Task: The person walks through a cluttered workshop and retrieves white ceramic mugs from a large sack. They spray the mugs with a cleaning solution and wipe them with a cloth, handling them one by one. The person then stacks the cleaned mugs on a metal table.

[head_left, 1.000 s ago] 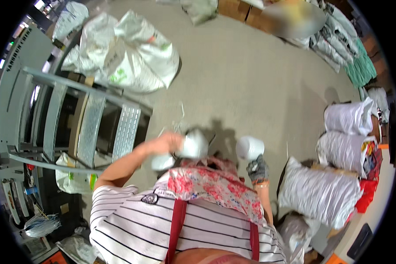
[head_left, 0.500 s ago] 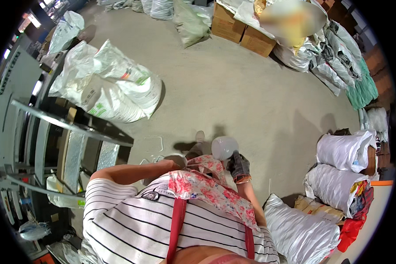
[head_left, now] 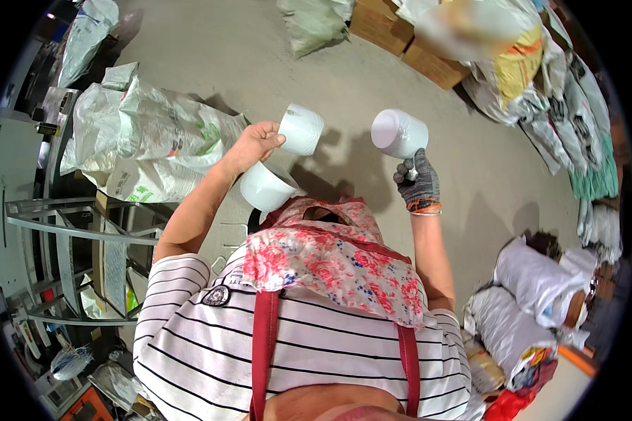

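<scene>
My bare left hand [head_left: 256, 146] pinches the edge of a white round plastic container [head_left: 302, 130] with a textured side, held out in front of me. A second white container [head_left: 267, 186] is just below that hand, close to the apron; whether my fingers also hold it I cannot tell. My right hand [head_left: 417, 179], in a dark grey knit glove with an orange cuff, is closed on a third white container [head_left: 402, 133]. This one is tilted, with its pale round end toward the left. The two hands are well apart.
Large white woven sacks [head_left: 168, 133] stand at the left, above a metal frame [head_left: 84, 221]. Cardboard boxes [head_left: 432, 63] and more sacks line the far right. White bundles [head_left: 534, 281] lie at the near right. Grey floor [head_left: 330, 77] lies ahead.
Both hands have moved up and forward, away from my body. The right hand's container has gone up and right. Two white containers now show at my left hand.
</scene>
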Motion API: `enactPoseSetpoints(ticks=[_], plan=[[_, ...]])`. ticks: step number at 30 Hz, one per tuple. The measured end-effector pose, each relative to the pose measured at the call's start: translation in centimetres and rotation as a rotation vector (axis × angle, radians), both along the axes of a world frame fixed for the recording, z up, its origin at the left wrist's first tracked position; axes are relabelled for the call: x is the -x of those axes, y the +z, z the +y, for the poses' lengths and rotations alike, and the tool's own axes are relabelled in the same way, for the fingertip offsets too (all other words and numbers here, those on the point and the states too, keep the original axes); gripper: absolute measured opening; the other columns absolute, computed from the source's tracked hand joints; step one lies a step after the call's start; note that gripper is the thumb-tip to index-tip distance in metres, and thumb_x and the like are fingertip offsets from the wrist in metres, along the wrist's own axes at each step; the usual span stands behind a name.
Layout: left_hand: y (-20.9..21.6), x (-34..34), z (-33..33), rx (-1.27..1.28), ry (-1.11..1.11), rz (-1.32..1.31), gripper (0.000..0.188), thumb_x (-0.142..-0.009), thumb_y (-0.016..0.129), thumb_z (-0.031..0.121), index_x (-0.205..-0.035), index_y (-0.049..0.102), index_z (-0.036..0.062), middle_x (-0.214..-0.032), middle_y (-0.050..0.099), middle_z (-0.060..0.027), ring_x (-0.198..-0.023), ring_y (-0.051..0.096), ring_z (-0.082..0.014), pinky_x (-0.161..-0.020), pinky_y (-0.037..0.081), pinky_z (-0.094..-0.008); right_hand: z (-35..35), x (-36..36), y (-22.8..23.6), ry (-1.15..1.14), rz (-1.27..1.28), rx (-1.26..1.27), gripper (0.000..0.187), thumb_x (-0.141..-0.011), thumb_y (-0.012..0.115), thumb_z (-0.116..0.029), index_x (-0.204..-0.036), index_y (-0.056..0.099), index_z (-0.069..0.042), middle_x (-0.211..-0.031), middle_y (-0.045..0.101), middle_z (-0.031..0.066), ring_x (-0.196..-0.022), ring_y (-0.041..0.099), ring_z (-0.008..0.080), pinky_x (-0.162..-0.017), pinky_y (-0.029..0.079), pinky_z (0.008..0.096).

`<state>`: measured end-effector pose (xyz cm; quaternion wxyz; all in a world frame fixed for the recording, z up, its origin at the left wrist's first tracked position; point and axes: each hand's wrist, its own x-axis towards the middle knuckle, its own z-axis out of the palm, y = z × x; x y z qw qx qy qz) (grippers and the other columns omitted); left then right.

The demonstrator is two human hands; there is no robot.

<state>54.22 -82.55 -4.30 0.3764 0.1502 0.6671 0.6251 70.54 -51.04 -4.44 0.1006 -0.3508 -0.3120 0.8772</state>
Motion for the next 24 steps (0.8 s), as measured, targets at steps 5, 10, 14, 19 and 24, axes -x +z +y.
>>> enactPoseSetpoints(ticks=[5, 10, 14, 19, 24], plan=[[0.2, 9.5, 5.5, 0.131, 0.119, 0.139, 0.016, -0.085, 0.057, 0.013, -0.097, 0.061, 0.0042, -0.064, 0.048, 0.0064, -0.052, 0.038, -0.0034, -0.048, 0.033, -0.0209, 5.8, 15.9, -1.1, 0.148, 0.02, 0.028, 0.019, -0.088, 0.051, -0.024, -0.079, 0.05, -0.007, -0.058, 0.047, 0.0026, -0.049, 0.046, 0.0173, -0.043, 0.037, 0.0299], [1.1, 19.8, 9.5, 0.202, 0.221, 0.471, 0.014, -0.086, 0.057, 0.013, -0.092, 0.062, 0.002, -0.071, 0.051, 0.0052, -0.068, 0.044, -0.0038, -0.062, 0.039, -0.0217, 9.4, 32.4, -0.9, 0.338, 0.07, 0.032, 0.019, -0.088, 0.053, -0.023, -0.077, 0.051, -0.007, -0.058, 0.049, 0.0027, -0.047, 0.047, 0.016, -0.041, 0.037, 0.0282], [2.6, 27.3, 11.9, 0.319, 0.239, 0.605, 0.015, -0.084, 0.058, 0.013, -0.094, 0.061, 0.0018, -0.072, 0.056, -0.0041, -0.07, 0.051, -0.0112, -0.065, 0.043, -0.0261, 9.5, 43.2, -1.1, 0.426, 0.066, -0.226, 0.014, -0.087, 0.054, -0.02, -0.081, 0.054, -0.007, -0.06, 0.053, 0.0024, -0.044, 0.047, 0.0124, -0.037, 0.036, 0.0251], [0.5, 38.4, 14.4, 0.487, 0.327, 0.734, 0.014, -0.083, 0.056, 0.009, -0.094, 0.059, 0.0013, -0.076, 0.059, -0.0145, -0.07, 0.058, -0.0242, -0.065, 0.045, -0.0306, 8.3, 56.2, -2.9, 0.487, 0.024, -0.357, 0.014, -0.085, 0.058, -0.02, -0.091, 0.056, -0.008, -0.066, 0.057, 0.0024, -0.048, 0.048, 0.0111, -0.04, 0.037, 0.0244], [-2.0, 53.3, 14.6, 0.477, 0.784, 0.648, 0.023, -0.081, 0.057, 0.016, -0.096, 0.058, -0.0018, -0.084, 0.062, -0.0178, -0.077, 0.06, -0.0265, -0.072, 0.045, -0.0317, 9.3, 67.8, -4.8, 0.408, 0.273, -1.555, 0.017, -0.077, 0.065, -0.016, -0.087, 0.061, -0.003, -0.071, 0.059, 0.0088, -0.064, 0.055, 0.024, -0.059, 0.045, 0.0327]])
